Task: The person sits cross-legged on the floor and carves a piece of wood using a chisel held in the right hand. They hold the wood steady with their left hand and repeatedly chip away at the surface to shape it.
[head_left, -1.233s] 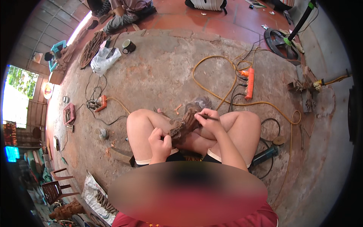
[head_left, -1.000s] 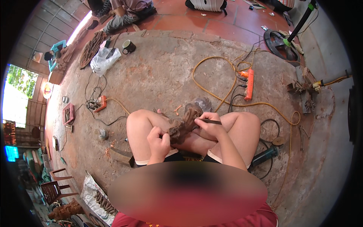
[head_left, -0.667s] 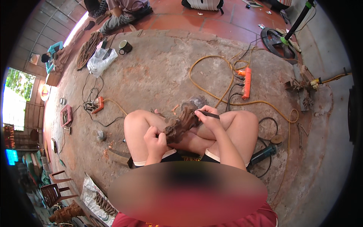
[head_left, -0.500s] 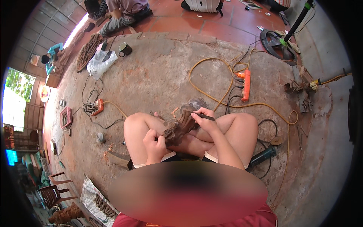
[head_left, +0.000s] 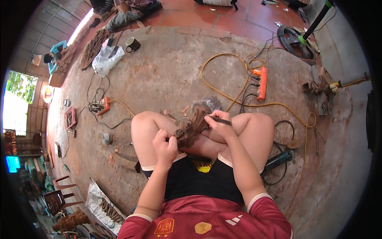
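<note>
A brown carved wooden piece (head_left: 193,125), with rounded knobs and folds, rests across my crossed legs. My left hand (head_left: 165,145) is closed at its near left end, thumb against the wood. My right hand (head_left: 220,121) pinches a thin dark stick-like tool (head_left: 221,120), its front end at the carving's upper right side; the exact kind of tool is too small to make out. Just beyond the carving lies a crumpled clear plastic bag (head_left: 211,102). Small wood scraps (head_left: 186,108) lie on the floor nearby.
Orange power strips (head_left: 261,84) (head_left: 104,106) and looping cables lie ahead. A teal power tool (head_left: 277,162) is by my right knee, a wooden block (head_left: 126,161) by my left. Farther off are a white bag (head_left: 106,61), a dark mug (head_left: 132,44) and other seated people (head_left: 135,14).
The view has tilted nearer my body, so more of my shirt and shorts shows. My hands keep nearly the same places on the carving and tool.
</note>
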Available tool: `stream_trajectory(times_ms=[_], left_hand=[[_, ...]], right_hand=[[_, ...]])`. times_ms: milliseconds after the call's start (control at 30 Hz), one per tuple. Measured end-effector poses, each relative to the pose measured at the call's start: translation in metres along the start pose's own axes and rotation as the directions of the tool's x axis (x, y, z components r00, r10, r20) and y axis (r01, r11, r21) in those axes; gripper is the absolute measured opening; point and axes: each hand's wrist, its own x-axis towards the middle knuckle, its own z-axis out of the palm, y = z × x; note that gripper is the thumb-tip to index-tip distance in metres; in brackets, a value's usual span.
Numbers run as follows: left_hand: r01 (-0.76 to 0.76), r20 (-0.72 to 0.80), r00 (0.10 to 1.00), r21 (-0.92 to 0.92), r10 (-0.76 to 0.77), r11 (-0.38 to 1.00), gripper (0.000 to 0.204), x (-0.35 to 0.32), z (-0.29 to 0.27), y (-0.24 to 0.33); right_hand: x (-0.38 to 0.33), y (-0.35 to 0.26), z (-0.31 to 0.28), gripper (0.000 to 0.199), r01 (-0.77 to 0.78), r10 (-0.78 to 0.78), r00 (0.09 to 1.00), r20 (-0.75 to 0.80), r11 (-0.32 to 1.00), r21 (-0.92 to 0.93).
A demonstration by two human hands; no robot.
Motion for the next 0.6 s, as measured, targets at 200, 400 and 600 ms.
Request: stream_trajectory(times_ms=[200, 400, 600], left_hand=[[-0.019, -0.008, 1.000, 0.002, 0.019, 1.000, 0.011, 0.000, -0.001, -0.004], [0.012, -0.010, 1.000, -0.031, -0.013, 0.999, 0.012, -0.002, -0.001, -0.007], [0.008, -0.018, 1.000, 0.005, -0.008, 1.000, 0.013, -0.002, -0.005, -0.006]], right_hand=[[-0.009, -0.016, 0.004, 0.018, 0.032, -0.020, 0.989, 0.143, 0.996, -0.080], [0.000, -0.013, 0.005, 0.017, 0.062, -0.063, 0.998, -0.029, 0.997, -0.047], [-0.007, -0.028, 0.003, 0.019, -0.033, 0.071, 0.967, 0.245, 0.987, -0.155]])
